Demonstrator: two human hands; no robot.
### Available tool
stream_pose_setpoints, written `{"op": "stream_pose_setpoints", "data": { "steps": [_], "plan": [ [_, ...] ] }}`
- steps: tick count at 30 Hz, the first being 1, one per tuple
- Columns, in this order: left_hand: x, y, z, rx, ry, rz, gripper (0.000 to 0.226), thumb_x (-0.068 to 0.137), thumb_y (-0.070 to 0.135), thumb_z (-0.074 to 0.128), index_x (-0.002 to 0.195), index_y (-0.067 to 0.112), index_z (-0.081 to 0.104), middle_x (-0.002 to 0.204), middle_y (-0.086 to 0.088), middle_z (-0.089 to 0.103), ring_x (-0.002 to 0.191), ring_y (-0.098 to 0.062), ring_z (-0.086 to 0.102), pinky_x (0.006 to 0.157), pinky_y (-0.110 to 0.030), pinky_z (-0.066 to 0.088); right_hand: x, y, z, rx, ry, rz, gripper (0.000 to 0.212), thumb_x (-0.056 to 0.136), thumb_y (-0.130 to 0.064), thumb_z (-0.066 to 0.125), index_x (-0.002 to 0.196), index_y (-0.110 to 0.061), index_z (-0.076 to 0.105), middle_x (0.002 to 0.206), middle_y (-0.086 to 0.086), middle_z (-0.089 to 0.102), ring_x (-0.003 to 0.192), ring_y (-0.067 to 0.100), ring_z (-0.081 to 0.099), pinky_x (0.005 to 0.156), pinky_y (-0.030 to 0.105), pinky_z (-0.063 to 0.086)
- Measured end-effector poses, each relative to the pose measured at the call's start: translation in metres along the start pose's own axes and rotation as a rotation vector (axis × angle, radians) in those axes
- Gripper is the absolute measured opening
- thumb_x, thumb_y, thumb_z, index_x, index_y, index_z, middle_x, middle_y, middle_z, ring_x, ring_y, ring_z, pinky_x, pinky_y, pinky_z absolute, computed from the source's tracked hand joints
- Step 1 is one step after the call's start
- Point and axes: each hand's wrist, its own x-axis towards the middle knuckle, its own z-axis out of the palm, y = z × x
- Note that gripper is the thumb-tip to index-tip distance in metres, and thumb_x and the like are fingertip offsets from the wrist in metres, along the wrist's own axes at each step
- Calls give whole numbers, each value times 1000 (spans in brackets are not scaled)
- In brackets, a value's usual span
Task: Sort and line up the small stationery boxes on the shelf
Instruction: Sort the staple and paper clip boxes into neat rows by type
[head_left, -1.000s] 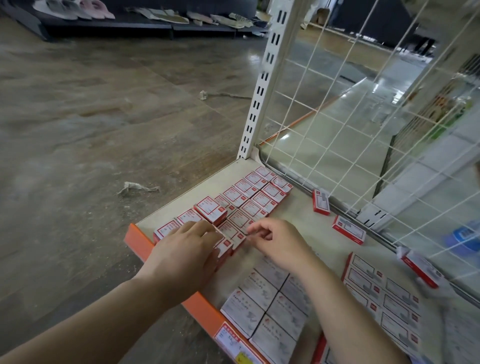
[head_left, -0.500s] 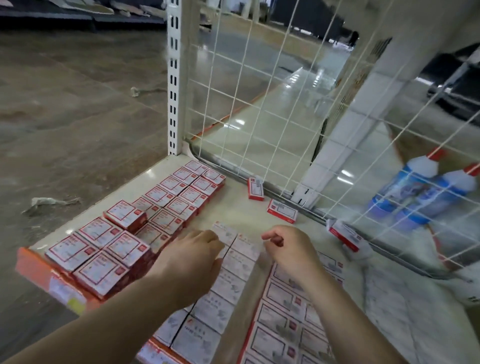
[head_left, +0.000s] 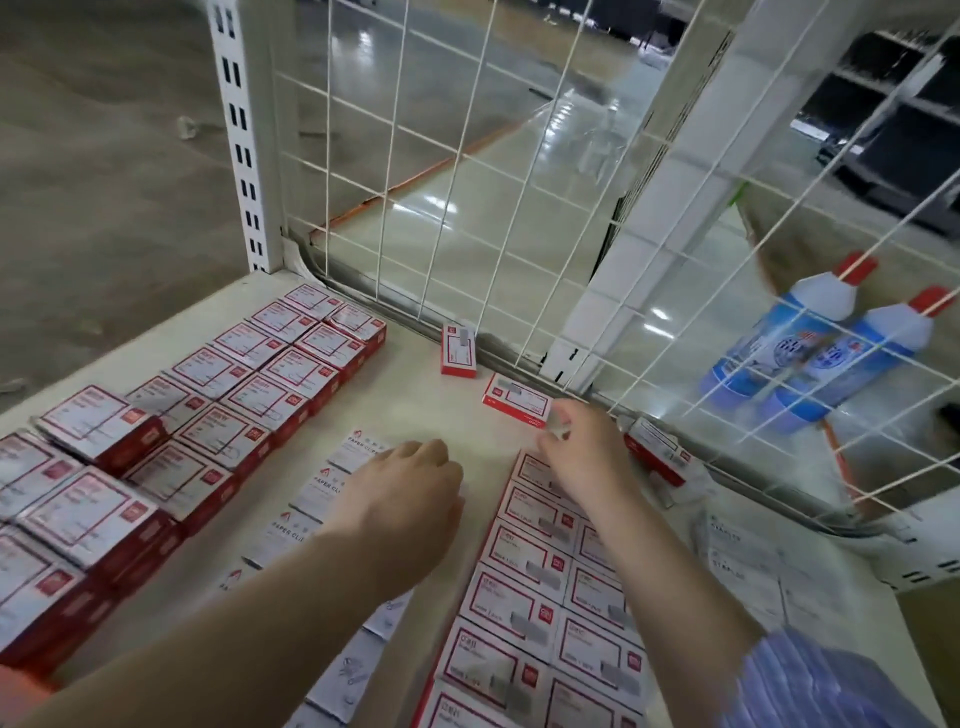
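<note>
Nearest, the left hand (head_left: 415, 499) rests curled on the white paper-clip boxes (head_left: 358, 452), apparently holding nothing; red rows (head_left: 540, 587) under the right wrist look sorted; beyond, the right hand (head_left: 584, 447) pinches 1 stray box (head_left: 517, 400), 2 more strays (head_left: 459, 349) remain

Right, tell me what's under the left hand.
The left hand lies over a column of white paper-clip boxes; three printed tops show beside it. The boxes beneath the palm are covered, and so are its fingertips.

Bright, floor glare, motion blur, wide-angle bowing
</note>
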Motion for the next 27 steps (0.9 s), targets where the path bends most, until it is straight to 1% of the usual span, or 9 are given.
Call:
{"op": "stream_pose_setpoints", "data": {
  "steps": [2,6,12,15,17,21,23,25,27],
  "plan": [
    [3,2,1,-17,14,-26,34,99,33,30,123,24,52,120,6,49,112,-13,44,97,-27,39,10,4,2,-10,-18,22,27,91,-18,55,118,-15,56,112,-8,57,96,12,55,77,24,42],
    [8,3,1,-37,27,-60,31,99,32,30,117,22,54,116,4,50,108,-14,45,93,-28,41,21,5,5,-25,-80,58,45,92,-24,54,135,-16,43,133,0,51,118,19,51,90,29,41],
    [5,2,2,-109,77,-110,32,98,34,32,124,26,50,123,7,48,113,-13,43,95,-27,39,31,8,10,-29,-91,80,26,89,-20,58,115,-16,58,117,-1,61,95,13,56,75,24,44],
    [0,0,1,-131,103,-133,34,98,33,32,128,28,47,127,8,46,117,-13,41,98,-27,37,26,10,9,27,-60,81,22,89,-18,59,110,-13,58,110,-2,62,84,9,52,56,13,34],
    [-2,-1,-1,-146,117,-155,35,98,33,33,130,27,46,129,7,45,119,-14,40,99,-27,35,19,10,4,79,-25,62,20,90,-16,59,109,-12,57,106,-3,60,81,7,49,51,9,30],
    [-6,2,-5,-215,153,-210,37,98,32,36,133,25,45,130,6,47,119,-14,42,97,-27,36,3,10,-7,148,21,18,30,88,-16,61,118,-15,55,117,1,59,90,7,51,55,8,33],
    [-9,3,-8,-253,164,-232,37,97,32,37,133,24,45,130,5,48,118,-14,44,96,-27,38,-11,9,-14,168,27,6,39,87,-17,62,125,-17,52,119,-1,58,94,8,54,63,10,39],
    [-12,5,-10,-286,170,-255,36,98,31,37,132,22,46,129,4,49,117,-14,45,96,-28,39,-28,8,-21,165,24,-43,44,86,-18,63,128,-20,50,116,-3,59,91,7,55,69,13,42],
    [-13,7,-13,-321,173,-275,36,99,28,35,132,21,47,129,2,50,118,-15,46,97,-28,39,-45,8,-25,155,11,-86,46,86,-18,63,130,-23,49,109,-8,57,83,2,51,63,9,37]
  ]
}}
